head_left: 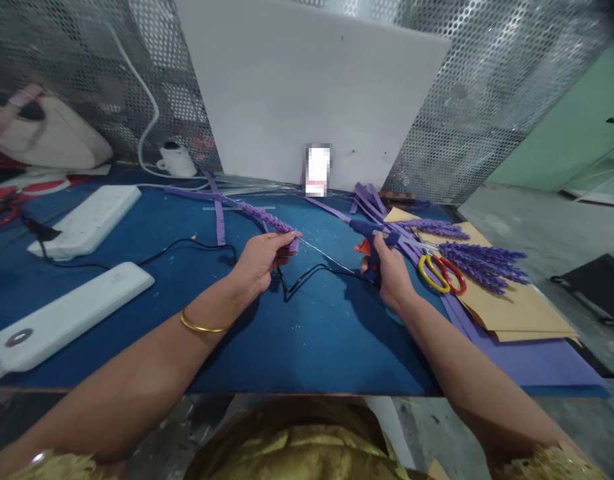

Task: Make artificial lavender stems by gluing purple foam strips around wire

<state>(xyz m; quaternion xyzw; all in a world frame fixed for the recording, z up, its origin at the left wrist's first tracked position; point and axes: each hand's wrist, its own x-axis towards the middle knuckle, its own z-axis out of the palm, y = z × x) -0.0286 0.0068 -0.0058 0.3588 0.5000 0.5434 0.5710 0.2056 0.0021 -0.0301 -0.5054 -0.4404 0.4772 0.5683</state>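
My left hand (261, 257) pinches the end of a purple fringed foam stem (259, 215) that lies across the blue table (307, 333); a thin wire (327, 257) sticks out of it toward the right. My right hand (389, 270) is wrapped round a blue glue gun (371, 233) with an orange trigger, its nozzle pointing left toward the stem. The gun's black cord (307, 275) loops on the table between my hands.
Red and yellow scissors (443, 273) and finished purple lavender sprigs (481, 263) lie on brown paper (521, 310) and purple foam sheets (537, 363) at right. Two white power strips (84, 220) (67, 317) sit at left. A white board (307, 93) leans against perforated metal behind.
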